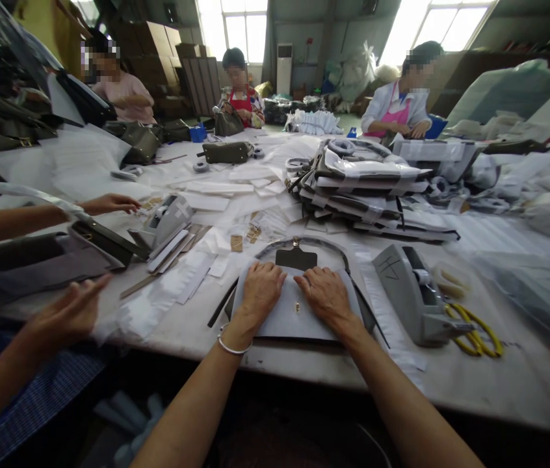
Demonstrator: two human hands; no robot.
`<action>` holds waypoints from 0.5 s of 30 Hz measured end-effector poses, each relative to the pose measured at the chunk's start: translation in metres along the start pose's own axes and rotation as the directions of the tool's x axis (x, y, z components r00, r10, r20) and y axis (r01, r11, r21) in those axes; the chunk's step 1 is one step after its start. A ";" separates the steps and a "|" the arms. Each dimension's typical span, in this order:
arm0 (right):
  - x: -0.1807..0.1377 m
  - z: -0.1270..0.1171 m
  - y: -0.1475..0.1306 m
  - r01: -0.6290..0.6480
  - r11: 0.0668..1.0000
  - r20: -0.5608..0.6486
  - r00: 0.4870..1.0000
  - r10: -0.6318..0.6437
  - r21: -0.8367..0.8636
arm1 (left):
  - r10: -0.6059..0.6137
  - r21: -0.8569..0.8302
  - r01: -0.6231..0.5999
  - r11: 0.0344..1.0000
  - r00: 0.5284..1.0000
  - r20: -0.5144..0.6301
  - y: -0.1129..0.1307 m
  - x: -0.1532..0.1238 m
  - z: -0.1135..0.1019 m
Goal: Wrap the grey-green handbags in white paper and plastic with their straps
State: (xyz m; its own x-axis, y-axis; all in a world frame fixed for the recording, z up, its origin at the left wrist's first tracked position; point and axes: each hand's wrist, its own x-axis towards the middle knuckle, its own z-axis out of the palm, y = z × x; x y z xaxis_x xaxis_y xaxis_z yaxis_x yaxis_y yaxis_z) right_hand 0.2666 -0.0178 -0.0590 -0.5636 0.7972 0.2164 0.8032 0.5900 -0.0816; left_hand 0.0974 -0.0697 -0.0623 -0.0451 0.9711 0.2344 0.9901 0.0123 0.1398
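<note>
At six o'clock the surface (489, 383) ends just beside the pale sheet (294, 327); bare room opens at four. The sheet lies over a dark bag (367, 316) at the clock's centre. The left hand (262, 286) and right hand (326, 292) rest palm-down there, fingers half curled near its far edge; any pinch cannot be told. The step seems to be flattening the sheet, calling next for even pressure. A tape dispenser (404, 299) crowds three o'clock; stacked bags (357, 188) limit one o'clock.
</note>
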 end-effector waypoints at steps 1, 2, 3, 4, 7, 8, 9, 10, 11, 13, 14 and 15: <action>0.001 0.000 0.000 -0.007 1.000 0.000 1.000 0.007 -0.011 | 0.003 0.006 -0.003 1.000 1.000 0.001 0.000 0.000 0.001; 0.002 0.001 0.001 -0.013 1.000 0.001 1.000 0.013 -0.022 | 0.002 0.013 -0.002 1.000 1.000 0.003 0.000 0.001 0.001; 0.002 0.001 0.001 -0.017 0.999 0.003 1.000 0.017 -0.032 | -0.002 0.017 0.002 1.000 1.000 0.005 0.000 0.001 0.002; 0.003 0.002 0.001 -0.022 0.999 0.007 1.000 0.022 -0.042 | -0.008 0.020 0.008 1.000 1.000 0.004 0.001 0.002 0.002; 0.005 0.002 0.001 -0.029 0.998 0.026 0.999 0.030 -0.064 | -0.017 0.021 0.017 1.000 1.000 -0.003 0.001 0.004 0.002; 0.005 0.002 0.001 -0.030 0.997 0.032 0.999 0.033 -0.071 | -0.018 0.021 0.018 1.000 1.000 -0.007 0.001 0.004 0.001; 0.006 0.002 0.001 -0.033 0.996 0.039 0.999 0.036 -0.078 | -0.021 0.022 0.022 1.000 1.000 -0.017 0.001 0.004 0.001; 0.006 0.001 0.000 -0.035 0.996 0.047 0.998 0.039 -0.087 | -0.029 0.026 0.029 0.999 0.999 -0.033 0.001 0.003 0.001; 0.006 0.001 0.000 -0.035 0.995 0.055 0.998 0.040 -0.096 | -0.039 0.031 0.041 0.999 0.998 -0.049 0.001 0.003 0.000; 0.007 0.000 0.000 -0.033 0.993 0.069 0.997 0.041 -0.110 | -0.061 0.044 0.065 0.997 0.995 -0.074 0.001 0.002 0.001; 0.008 0.000 -0.001 -0.035 0.993 0.075 0.996 0.043 -0.114 | -0.071 0.048 0.075 0.996 0.994 -0.078 0.001 0.002 0.001; 0.008 0.000 -0.001 -0.041 0.992 0.079 0.996 0.050 -0.116 | -0.075 0.047 0.079 0.996 0.994 -0.075 0.001 0.002 0.002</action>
State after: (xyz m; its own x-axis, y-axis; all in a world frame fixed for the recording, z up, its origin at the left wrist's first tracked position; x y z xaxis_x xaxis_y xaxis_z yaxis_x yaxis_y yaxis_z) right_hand 0.2614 -0.0119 -0.0574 -0.5359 0.8335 0.1342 0.8426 0.5380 0.0233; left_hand 0.0982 -0.0673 -0.0633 -0.1295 0.9469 0.2942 0.9885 0.1001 0.1130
